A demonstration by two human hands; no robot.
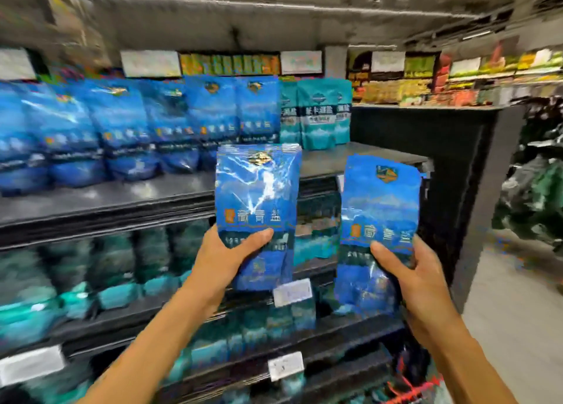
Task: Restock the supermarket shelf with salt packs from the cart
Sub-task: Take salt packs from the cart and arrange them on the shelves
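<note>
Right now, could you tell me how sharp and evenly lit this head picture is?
Head view: motion blur smears the shelf row of blue packs at left; glare streaks the pack in the left hand; the pack in the right hand is less glary; wide-angle bending shows at the edges; blocky artefacts throughout.

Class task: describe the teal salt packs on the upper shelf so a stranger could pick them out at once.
Start at the upper shelf, lined with upright blue packs. Follow that row to its right end, beside the dark end panel. The teal packs stand there, paler and greener than their blue neighbours, with a dark band across the middle.
</note>
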